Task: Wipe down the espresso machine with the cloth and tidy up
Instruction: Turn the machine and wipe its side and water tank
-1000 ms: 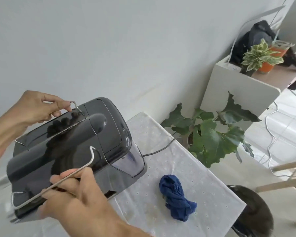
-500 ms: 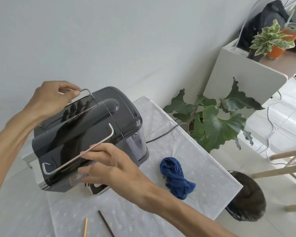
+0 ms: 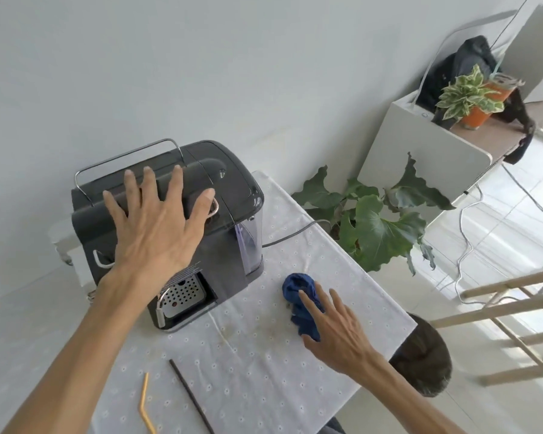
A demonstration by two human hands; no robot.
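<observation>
The left hand [image 3: 157,227] hides part of the espresso machine [image 3: 232,183] top; the yellow straw [image 3: 146,405] runs off the bottom edge.

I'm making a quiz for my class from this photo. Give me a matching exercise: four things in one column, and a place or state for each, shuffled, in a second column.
Things:
1. left hand
2. right hand
3. yellow straw
4. power cord

Places or states:
A. runs off the table's far edge from the espresso machine
B. reaches onto the blue cloth
C. lies on the tablecloth at the near edge
D. spread flat on top of the machine

Pairs: 1-D, 2-B, 3-C, 4-A
</observation>
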